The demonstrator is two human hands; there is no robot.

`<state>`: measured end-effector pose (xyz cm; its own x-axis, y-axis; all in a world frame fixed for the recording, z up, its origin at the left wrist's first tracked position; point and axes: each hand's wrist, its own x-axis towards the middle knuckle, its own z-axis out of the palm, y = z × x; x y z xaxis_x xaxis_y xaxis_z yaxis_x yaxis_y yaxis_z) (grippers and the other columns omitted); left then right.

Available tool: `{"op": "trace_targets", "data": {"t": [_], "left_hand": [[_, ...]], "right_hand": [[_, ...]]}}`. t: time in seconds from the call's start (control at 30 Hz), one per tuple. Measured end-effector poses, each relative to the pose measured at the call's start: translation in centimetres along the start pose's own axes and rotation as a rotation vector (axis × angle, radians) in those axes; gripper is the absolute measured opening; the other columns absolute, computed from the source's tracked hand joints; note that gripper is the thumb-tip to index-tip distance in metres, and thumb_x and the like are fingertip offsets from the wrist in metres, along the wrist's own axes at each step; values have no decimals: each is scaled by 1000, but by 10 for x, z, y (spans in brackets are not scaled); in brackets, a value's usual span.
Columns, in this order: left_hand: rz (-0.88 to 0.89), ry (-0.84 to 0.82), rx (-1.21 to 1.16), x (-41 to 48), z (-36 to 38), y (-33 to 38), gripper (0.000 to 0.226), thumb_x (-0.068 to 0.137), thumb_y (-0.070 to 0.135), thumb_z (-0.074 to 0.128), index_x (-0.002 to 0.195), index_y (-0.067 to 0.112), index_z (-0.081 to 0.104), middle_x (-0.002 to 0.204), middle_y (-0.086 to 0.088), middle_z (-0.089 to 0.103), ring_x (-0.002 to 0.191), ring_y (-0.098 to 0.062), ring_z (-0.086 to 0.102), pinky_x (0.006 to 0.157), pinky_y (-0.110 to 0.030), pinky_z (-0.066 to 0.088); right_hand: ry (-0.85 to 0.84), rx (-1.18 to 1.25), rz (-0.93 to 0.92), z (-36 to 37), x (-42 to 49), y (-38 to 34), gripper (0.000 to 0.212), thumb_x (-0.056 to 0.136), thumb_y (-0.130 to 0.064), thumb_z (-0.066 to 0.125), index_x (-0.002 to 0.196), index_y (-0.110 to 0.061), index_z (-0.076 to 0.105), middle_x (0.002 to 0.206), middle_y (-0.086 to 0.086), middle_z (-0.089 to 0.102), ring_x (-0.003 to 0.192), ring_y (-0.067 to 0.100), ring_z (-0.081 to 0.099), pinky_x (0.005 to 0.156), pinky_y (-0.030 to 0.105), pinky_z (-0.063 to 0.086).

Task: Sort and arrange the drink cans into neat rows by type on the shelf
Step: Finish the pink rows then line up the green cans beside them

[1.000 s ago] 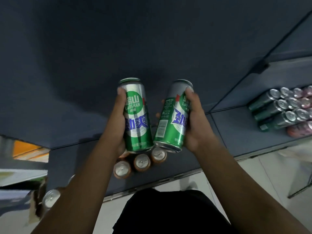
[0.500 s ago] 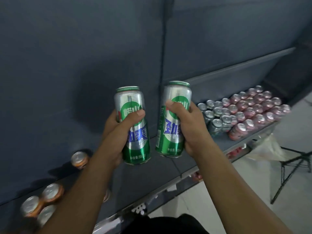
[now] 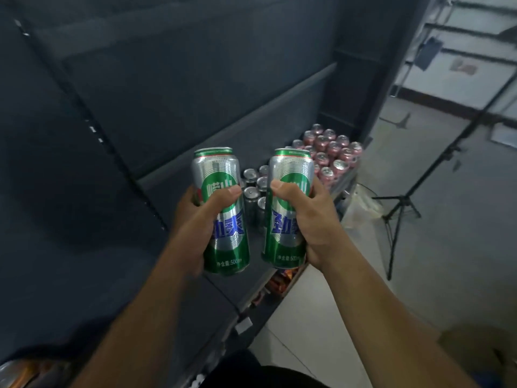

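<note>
while aloft, green cans (image 3: pixel 221 169) before shelf (image 3: pixel 218 292)

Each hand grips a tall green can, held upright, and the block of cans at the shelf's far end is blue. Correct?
Not quite: the head view shows the far block of cans on the shelf is pink, not blue. The rest holds: the left hand grips the left green can, the right hand the right green can, both upright.

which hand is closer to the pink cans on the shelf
Right. The right hand grips the right green can just left of the pink cans; the left hand grips the left green can farther left.
</note>
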<state>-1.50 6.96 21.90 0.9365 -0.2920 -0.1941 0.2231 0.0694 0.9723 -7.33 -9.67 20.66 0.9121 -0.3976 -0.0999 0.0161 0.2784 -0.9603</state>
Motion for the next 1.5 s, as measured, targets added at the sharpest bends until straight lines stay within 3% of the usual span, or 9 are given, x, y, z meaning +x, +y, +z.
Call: {"op": "trace_targets", "data": {"t": [0.2, 0.43, 0.63, 0.73, 0.93, 1.0, 1.13, 1.33, 1.5], "left_hand": [[-58, -83, -18, 50, 33, -15, 22, 84, 17, 75, 102, 17, 63, 80, -2, 75, 67, -19, 73, 60, -37, 62], [-86, -128, -62, 119, 50, -17, 60, 65, 30, 84, 117, 12, 61, 89, -4, 75, 74, -20, 74, 60, -35, 60], [-85, -106, -88, 162, 54, -33, 76, 62, 38, 85, 125, 5, 60, 107, -21, 73, 81, -28, 74, 66, -39, 59], [-74, -66, -99, 179, 64, -39, 75, 63, 32, 84, 125, 0, 58, 98, -19, 72, 76, -25, 73, 60, -34, 58], [-106, 72, -98, 214, 89, -58, 47, 68, 26, 79, 111, 14, 62, 86, -5, 75, 74, -23, 74, 59, -36, 58], [-120, 145, -115, 223, 103, -64, 61, 61, 31, 84, 115, 12, 61, 91, -8, 75, 78, -25, 74, 62, -38, 60], [-142, 294, -169, 230, 130, -73, 83, 59, 38, 86, 129, 5, 55, 110, -20, 73, 91, -33, 74, 72, -43, 61], [-149, 483, -114, 226, 151, -97, 65, 75, 5, 85, 131, 7, 53, 107, -12, 74, 89, -21, 75, 69, -27, 59], [-211, 588, -50, 214, 151, -134, 71, 64, 12, 88, 126, 17, 55, 109, -8, 73, 96, -23, 75, 75, -33, 60]], "right_hand": [[125, 16, 29, -23, 34, -6, 31, 85, -18, 79, 113, -16, 65, 101, 12, 75, 90, 33, 75, 83, 55, 61], [187, -41, 41, -31, 90, -9, 25, 85, -17, 79, 107, -20, 66, 91, 6, 75, 81, 27, 74, 70, 41, 63], [191, -102, 49, -39, 133, 2, 27, 85, -24, 78, 109, -21, 65, 93, 6, 76, 83, 26, 76, 72, 40, 63], [170, -121, 48, -48, 160, 7, 25, 86, -24, 77, 108, -20, 65, 93, 6, 75, 84, 25, 76, 73, 40, 64], [24, -202, 44, -80, 228, 21, 19, 89, -23, 76, 103, -20, 64, 86, -1, 71, 80, 19, 72, 71, 37, 61], [-51, -224, 49, -91, 251, 23, 18, 90, -19, 75, 103, -16, 63, 83, -1, 68, 77, 17, 69, 68, 31, 60], [-213, -260, 66, -110, 286, 23, 15, 92, -20, 74, 103, -16, 66, 94, 9, 73, 87, 27, 73, 73, 38, 61], [-400, -264, 156, -121, 313, 35, 20, 90, -22, 77, 106, -24, 65, 93, -7, 75, 87, 12, 73, 75, 29, 61], [-450, -309, 162, -132, 315, 61, 24, 87, -18, 80, 105, -22, 65, 87, -13, 74, 81, 3, 71, 69, 18, 54]]}}
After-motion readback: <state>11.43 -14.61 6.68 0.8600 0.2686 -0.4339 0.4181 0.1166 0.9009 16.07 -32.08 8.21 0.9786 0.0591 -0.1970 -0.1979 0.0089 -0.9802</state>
